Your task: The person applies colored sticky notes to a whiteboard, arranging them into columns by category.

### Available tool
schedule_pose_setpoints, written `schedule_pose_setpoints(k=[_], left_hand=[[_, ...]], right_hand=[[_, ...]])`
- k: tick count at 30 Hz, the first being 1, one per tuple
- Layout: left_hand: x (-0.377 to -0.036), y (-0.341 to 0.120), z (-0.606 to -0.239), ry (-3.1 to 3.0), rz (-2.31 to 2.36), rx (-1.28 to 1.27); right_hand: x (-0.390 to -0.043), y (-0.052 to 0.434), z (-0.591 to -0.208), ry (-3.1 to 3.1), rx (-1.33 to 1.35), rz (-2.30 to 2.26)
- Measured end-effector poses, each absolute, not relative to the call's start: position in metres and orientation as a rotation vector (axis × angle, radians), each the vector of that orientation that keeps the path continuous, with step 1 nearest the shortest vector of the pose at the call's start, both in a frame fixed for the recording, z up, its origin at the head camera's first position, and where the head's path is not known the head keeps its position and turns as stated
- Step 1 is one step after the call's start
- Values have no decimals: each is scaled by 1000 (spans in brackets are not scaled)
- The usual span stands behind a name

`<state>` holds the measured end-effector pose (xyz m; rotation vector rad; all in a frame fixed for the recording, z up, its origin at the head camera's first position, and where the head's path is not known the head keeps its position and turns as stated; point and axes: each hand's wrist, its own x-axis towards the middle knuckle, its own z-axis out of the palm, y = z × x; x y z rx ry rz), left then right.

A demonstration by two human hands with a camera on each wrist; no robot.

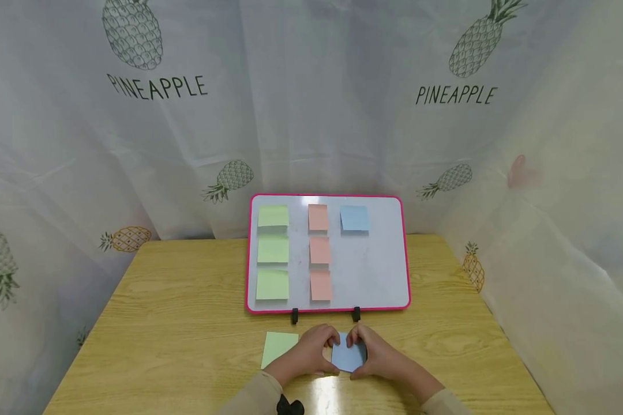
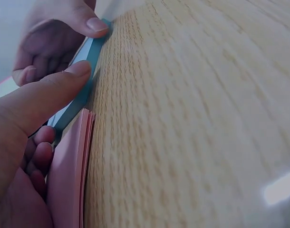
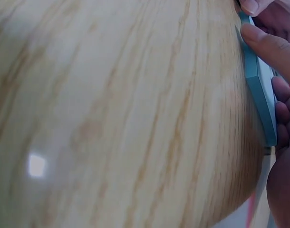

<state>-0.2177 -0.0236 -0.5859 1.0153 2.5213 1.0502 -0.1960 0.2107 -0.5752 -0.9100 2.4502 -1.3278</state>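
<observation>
A pad of blue sticky notes (image 1: 346, 354) lies on the wooden table between my two hands. My left hand (image 1: 311, 350) holds its left side, thumb on the near edge and fingers curled toward the far edge. On the other side, my right hand (image 1: 378, 353) grips the pad the same way. The left wrist view shows both thumbs against the pad's blue edge (image 2: 90, 66). Under my left hand sits a pink sticky note pad (image 2: 65, 180), mostly hidden from the head view. A green sticky note pad (image 1: 278, 347) lies left of that hand.
Behind the hands a pink-framed whiteboard (image 1: 386, 265) stands on black feet (image 1: 356, 314). It bears a column of green notes (image 1: 273, 249), a column of pink notes (image 1: 319, 251) and one blue note (image 1: 355, 218). A pineapple-print curtain (image 1: 301, 115) hangs around the table (image 1: 187, 323).
</observation>
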Motion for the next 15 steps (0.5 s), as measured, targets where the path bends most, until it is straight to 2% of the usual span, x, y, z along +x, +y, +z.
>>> schedule_pose_setpoints(k=[15], left_hand=[[-216, -24, -584, 2502, 1058, 993]], right_hand=[[-200, 214, -568, 2358, -901, -1345]])
